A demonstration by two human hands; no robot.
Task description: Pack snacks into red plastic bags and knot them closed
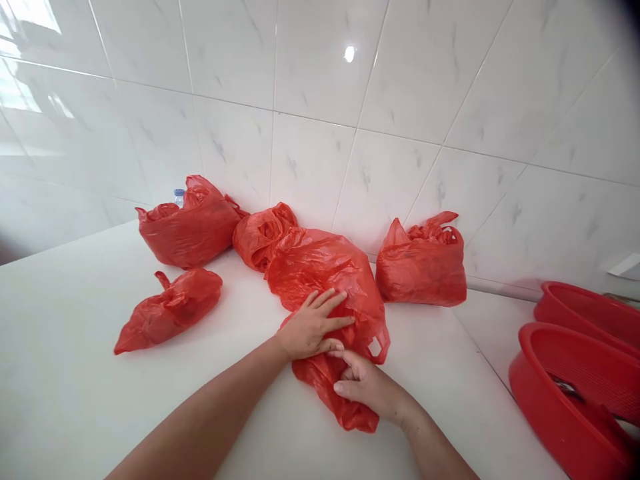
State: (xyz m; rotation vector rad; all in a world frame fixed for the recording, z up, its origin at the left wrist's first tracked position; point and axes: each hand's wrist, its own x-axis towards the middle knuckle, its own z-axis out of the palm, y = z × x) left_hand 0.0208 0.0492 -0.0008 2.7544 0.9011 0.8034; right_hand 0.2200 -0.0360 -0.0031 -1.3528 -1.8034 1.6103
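Note:
A crumpled red plastic bag [325, 260] lies spread over the white table in front of me, with a handle loop at its right side. My left hand [315, 327] rests flat on its lower middle, fingers spread and palm down. Just below and to the right, my right hand [370, 387] has its fingers curled on the same bag, near the left thumb. The bag's narrow end hangs toward me, under the right hand. Whatever the bag contains is hidden.
Along the tiled wall [315, 160] stand a filled red bag [190, 227], a rolled-up red bag [260, 237] and another filled bag [423, 267]. A smaller tied bag [173, 310] lies at left. A bottle cap [179, 193] shows behind. Red plastic baskets [545, 413] are at right.

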